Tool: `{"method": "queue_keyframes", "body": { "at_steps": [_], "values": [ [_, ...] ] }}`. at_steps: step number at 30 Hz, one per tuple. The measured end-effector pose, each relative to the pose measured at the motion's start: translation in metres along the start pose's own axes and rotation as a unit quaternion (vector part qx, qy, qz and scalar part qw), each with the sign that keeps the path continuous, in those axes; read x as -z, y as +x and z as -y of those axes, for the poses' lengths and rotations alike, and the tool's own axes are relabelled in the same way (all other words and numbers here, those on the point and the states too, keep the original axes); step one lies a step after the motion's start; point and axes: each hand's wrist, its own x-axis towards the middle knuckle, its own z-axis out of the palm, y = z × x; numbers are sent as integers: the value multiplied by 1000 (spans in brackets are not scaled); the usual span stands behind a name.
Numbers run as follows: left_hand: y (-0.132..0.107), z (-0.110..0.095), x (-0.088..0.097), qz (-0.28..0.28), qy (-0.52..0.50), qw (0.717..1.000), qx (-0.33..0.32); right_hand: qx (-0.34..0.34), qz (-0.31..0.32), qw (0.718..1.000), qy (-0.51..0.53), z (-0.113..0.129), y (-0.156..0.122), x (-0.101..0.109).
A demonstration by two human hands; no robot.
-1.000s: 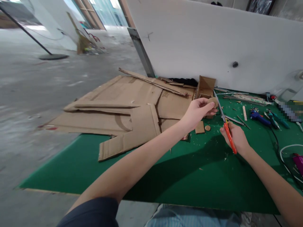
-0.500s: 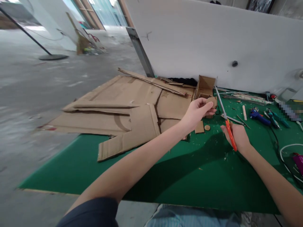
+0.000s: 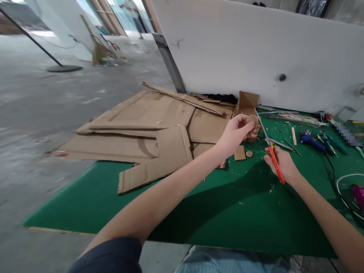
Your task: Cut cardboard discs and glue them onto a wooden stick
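Hands: two were counted, left hand (image 3: 237, 132) and right hand (image 3: 282, 167).
Scissors (image 3: 272, 154): one pair was counted.
Cardboard discs: two were counted, held disc (image 3: 251, 120) and loose disc (image 3: 249, 153).
Square offcut (image 3: 240, 153): one was counted.
Glue gun (image 3: 310, 140): one was counted.
Cardboard sheets (image 3: 148, 125): several were piled, uncounted.

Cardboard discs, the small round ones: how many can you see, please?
2. One disc is held by the left hand; the other disc lies on the green mat beside a cardboard square. More may hide behind the hand.

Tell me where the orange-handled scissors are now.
Head view, right of centre: the right hand holds the scissors over the green mat, blades near the left hand.
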Motion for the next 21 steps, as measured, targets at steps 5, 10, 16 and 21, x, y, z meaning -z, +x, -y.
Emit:
{"method": "queue_keyframes", "body": {
  "at_steps": [5, 10, 16, 21],
  "values": [
    [2, 5, 1, -15, -19, 999, -28, -25, 10, 1000, 5, 0, 0, 0],
    [1, 7, 1, -27, -41, 998, -50, -25, 17, 1000, 3, 0, 0, 2],
    [2, 9, 1, -3, -22, 999, -38, -21, 15, 1000, 0, 0, 0, 1],
    [3, 10, 2, -14, -6, 1000, -27, -27, 12, 1000, 0, -1, 0, 0]
  ]
}}
